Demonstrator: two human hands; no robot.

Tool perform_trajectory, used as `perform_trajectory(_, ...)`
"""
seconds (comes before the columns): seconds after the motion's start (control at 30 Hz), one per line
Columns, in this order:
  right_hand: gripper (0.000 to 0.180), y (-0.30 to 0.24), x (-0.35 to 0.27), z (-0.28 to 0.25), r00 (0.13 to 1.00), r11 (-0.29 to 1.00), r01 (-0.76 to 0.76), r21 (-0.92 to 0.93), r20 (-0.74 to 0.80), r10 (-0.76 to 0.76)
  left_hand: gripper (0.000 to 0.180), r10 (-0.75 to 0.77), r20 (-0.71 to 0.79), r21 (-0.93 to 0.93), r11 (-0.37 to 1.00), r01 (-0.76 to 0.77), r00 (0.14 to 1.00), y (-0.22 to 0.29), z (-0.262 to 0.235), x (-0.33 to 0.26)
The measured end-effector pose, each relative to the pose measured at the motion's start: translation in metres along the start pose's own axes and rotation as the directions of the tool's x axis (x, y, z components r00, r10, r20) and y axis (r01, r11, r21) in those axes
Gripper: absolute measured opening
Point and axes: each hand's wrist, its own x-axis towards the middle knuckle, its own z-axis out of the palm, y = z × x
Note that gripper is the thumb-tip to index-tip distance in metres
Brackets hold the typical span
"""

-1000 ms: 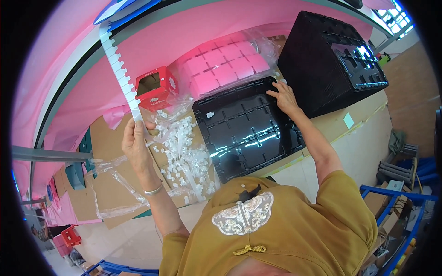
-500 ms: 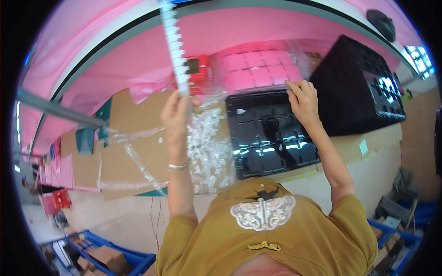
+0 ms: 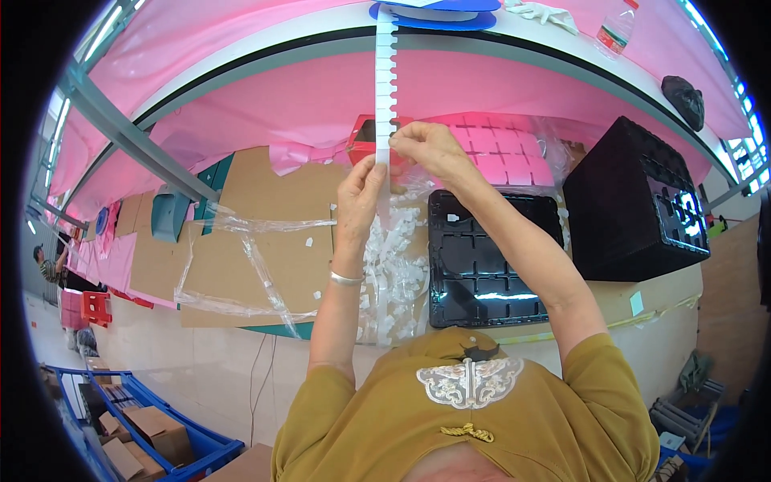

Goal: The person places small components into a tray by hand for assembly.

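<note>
A long white strip (image 3: 385, 76) with a row of notched tabs along its right edge hangs down from a blue reel (image 3: 438, 16) on the shelf. Its lower part is gripped between the thumb and fingers of my left hand (image 3: 359, 193). At the strip's right edge, my right hand (image 3: 430, 149) has its fingertips pinched together on a tab. Below my right forearm lies a black plastic tray (image 3: 474, 281) with cross-shaped ridges, and one small white piece (image 3: 453, 218) rests at its upper left. Many white scraps (image 3: 393, 277) are heaped left of the tray.
A tall black stack of trays (image 3: 614, 201) stands at right. Behind are pink trays (image 3: 498, 149) in clear film and a red box (image 3: 363, 140). Cardboard (image 3: 265, 189) with clear tape covers the left. The shelf holds a bottle (image 3: 617, 30) and a black bag (image 3: 683, 103).
My right hand has left the black tray's far edge and come left and up to the strip. My left hand keeps hold of the strip, which now hangs straighter. The view has shifted.
</note>
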Motion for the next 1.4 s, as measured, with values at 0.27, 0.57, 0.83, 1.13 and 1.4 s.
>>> perform_trajectory(0.27, 0.022, 0.001, -0.004, 0.002, 0.984, 0.993, -0.062, -0.105, -0.173, 0.043, 0.014, 0.428, -0.103, 0.595, 0.75, -0.289, 0.898, -0.021, 0.002, 0.009)
perform_trajectory(0.57, 0.013, 0.031, -0.118, -0.031, 0.982, 0.992, -0.124, 0.033, 0.149, 0.118, 0.016, 0.34, -0.205, 0.458, 0.862, -0.217, 0.918, -0.029, -0.024, 0.025)
perform_trajectory(0.83, 0.019, 0.2, -0.23, 0.002, 0.946, 0.826, -0.271, -0.494, 0.021, 0.323, 0.023, 0.285, -0.158, 0.349, 0.912, -0.216, 0.945, -0.03, -0.018, 0.026)
perform_trajectory(1.13, 0.026, 0.206, -0.236, 0.02, 0.972, 0.492, -0.176, -0.853, -0.071, 0.225, 0.025, 0.253, -0.112, 0.264, 0.94, -0.216, 0.961, -0.029, -0.01, 0.025)
perform_trajectory(1.4, 0.014, 0.143, -0.202, 0.002, 0.981, 0.749, -0.067, -0.659, -0.181, -0.072, 0.019, 0.209, -0.137, 0.182, 0.966, -0.183, 0.968, -0.023, -0.016, 0.029)
